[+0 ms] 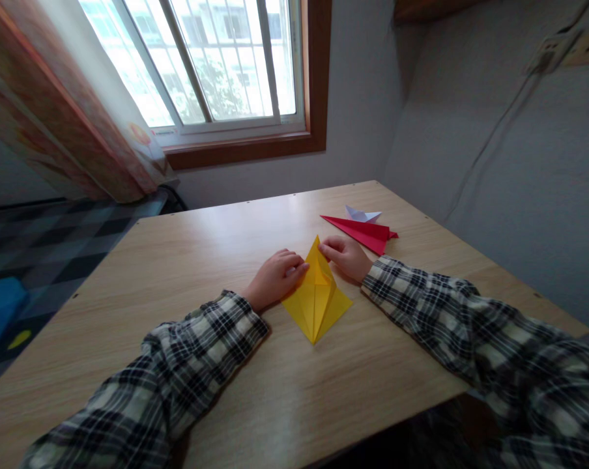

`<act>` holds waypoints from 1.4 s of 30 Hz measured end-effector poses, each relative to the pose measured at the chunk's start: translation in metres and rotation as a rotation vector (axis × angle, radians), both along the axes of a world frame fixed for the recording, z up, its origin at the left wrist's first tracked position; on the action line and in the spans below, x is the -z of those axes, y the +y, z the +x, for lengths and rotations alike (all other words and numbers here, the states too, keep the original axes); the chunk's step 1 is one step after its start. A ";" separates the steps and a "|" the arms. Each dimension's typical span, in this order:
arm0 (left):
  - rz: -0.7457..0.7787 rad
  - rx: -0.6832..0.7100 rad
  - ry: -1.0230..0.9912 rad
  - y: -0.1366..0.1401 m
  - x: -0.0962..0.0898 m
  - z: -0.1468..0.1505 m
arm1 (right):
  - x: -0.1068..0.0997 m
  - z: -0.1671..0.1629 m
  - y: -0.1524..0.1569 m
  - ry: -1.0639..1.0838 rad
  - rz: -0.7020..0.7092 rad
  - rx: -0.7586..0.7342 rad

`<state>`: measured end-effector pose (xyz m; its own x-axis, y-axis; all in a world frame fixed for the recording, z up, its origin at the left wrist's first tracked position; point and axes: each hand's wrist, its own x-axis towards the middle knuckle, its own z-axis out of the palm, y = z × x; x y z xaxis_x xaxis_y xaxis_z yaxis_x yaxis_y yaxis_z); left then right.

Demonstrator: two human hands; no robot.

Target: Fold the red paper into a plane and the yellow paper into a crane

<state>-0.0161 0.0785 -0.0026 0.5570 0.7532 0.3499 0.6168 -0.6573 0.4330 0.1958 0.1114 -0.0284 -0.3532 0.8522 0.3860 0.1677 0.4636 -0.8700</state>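
A folded sheet of yellow origami paper (315,299) lies on the wooden table in front of me, kite-shaped with creases and a raised flap near its middle. My left hand (279,275) rests at its upper left edge, fingers curled and thumb against the paper. At the upper right edge, close to the top point, my right hand (346,255) pinches the paper between thumb and bent fingers. Part of the left edge is hidden under my left fingers.
Beyond my right hand lie a red folded paper piece (363,233) and a white paper boat (363,215). The wooden table (201,260) reaches toward a window (216,65). A cable (490,146) runs down the right wall; a curtain (74,98) hangs at left.
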 end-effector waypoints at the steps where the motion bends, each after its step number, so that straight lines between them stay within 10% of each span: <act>1: 0.005 0.002 0.004 0.000 0.000 0.000 | 0.001 0.000 0.001 -0.013 0.015 0.013; 29: 0.048 0.076 0.046 0.001 0.000 0.000 | 0.001 -0.002 -0.002 -0.030 0.124 0.074; 42: 0.092 -0.212 -0.162 0.006 0.009 -0.004 | -0.001 -0.004 -0.005 -0.055 0.056 0.015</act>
